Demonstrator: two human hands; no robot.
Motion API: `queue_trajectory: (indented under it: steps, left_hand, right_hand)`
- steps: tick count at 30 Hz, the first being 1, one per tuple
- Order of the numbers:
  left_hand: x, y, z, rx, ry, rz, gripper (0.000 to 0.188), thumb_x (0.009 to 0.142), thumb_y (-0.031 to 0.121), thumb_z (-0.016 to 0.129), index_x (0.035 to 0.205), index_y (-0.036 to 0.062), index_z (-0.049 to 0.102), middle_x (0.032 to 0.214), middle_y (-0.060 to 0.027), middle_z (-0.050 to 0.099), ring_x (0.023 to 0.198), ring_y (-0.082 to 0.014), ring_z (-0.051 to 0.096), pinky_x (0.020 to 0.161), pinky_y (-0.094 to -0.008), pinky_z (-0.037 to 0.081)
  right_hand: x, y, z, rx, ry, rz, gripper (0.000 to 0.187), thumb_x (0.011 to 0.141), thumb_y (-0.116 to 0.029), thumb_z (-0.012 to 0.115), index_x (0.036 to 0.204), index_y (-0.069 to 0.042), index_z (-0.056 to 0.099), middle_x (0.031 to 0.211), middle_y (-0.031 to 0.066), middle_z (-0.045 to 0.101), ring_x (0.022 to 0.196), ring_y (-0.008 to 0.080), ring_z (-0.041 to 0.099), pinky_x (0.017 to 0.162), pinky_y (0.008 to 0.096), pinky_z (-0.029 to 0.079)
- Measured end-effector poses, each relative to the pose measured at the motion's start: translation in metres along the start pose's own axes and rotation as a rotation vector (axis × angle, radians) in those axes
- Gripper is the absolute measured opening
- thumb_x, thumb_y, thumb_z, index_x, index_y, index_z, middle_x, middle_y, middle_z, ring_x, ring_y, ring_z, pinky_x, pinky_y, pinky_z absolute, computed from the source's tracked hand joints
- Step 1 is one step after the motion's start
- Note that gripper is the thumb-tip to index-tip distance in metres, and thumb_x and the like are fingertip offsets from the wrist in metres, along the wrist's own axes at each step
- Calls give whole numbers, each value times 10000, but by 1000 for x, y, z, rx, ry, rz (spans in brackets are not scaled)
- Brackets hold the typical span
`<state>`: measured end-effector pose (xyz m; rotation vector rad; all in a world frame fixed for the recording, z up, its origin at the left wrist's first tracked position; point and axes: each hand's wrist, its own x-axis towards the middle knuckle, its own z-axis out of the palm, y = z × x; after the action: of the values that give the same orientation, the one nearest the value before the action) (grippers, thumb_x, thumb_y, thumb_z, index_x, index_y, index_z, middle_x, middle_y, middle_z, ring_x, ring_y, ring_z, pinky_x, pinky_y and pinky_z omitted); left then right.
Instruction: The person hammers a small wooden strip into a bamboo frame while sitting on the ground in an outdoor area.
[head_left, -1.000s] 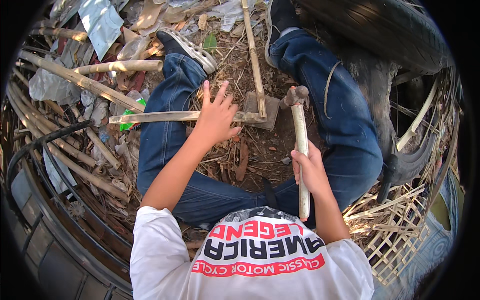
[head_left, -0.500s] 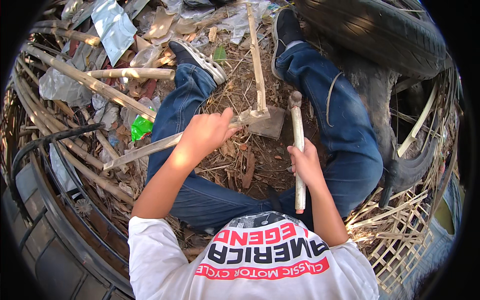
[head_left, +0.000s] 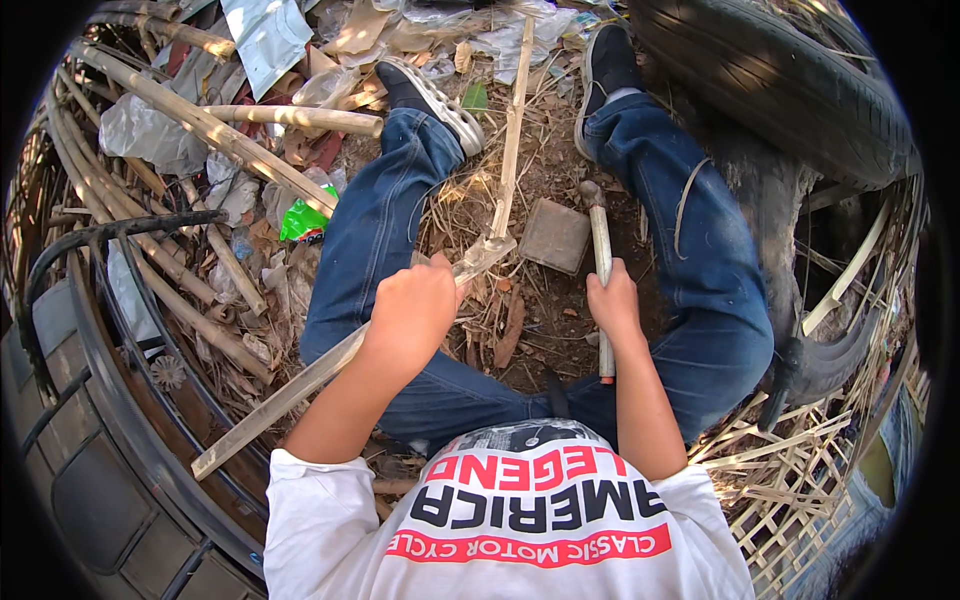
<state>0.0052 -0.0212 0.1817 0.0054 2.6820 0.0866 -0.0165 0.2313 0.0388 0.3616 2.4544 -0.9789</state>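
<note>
While the left hand (head_left: 415, 315) gripped the bamboo strip (head_left: 330, 365), the right hand (head_left: 612, 300) was fisted round a hammer handle (head_left: 602, 270), prob. mid-striking; next blow needed aim w/ the flat block (head_left: 555, 236).

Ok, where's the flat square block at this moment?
In the head view, the flat square block lies on the dirt between the person's legs, just left of the stick in the right hand and right of the bamboo strip.

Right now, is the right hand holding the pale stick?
Yes, the right hand is closed around the upright pale stick, beside the flat square block.
</note>
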Motion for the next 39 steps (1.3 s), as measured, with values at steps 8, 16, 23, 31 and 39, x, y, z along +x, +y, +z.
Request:
queue_trajectory:
  steps: [8,16,23,31,39]
  left_hand:
    - [-4,19,-31,-136,-28,-49,419,911,391,622,875,-25,598,680,-213,650,685,-402,665,632,-481,531]
    - [-19,33,-102,-268,10,-45,456,868,418,671,865,-29,583,678,-232,636,717,-431,647,664,-495,514]
    - [-21,13,-194,-298,-113,346,493,864,471,657,905,-16,590,595,-206,568,633,-423,594,583,-458,445]
    - [-56,39,-241,160,131,169,250,873,268,658,946,44,574,647,-174,603,679,-385,626,608,-469,481]
    - [-86,18,-247,375,216,153,62,851,87,572,858,44,527,604,-128,611,602,-303,661,540,-404,524]
  right_hand:
    - [7,-63,-23,-43,245,-631,596,749,-23,648,1311,-50,451,1263,206,482,1177,397,489,984,485,406]
    - [82,-164,-52,-24,282,-1474,247,701,-46,748,888,-54,588,1061,135,617,1160,318,564,1044,455,418]
    - [60,-211,-77,674,335,-1333,377,701,-52,711,534,-46,373,486,71,344,417,201,329,439,325,256]
    - [52,-244,-132,480,346,-1525,347,692,-49,686,535,-44,377,476,69,321,402,210,359,429,324,280]
    - [31,-276,-165,-15,583,-1780,216,567,-157,725,598,-109,516,533,18,541,506,228,583,511,339,476]
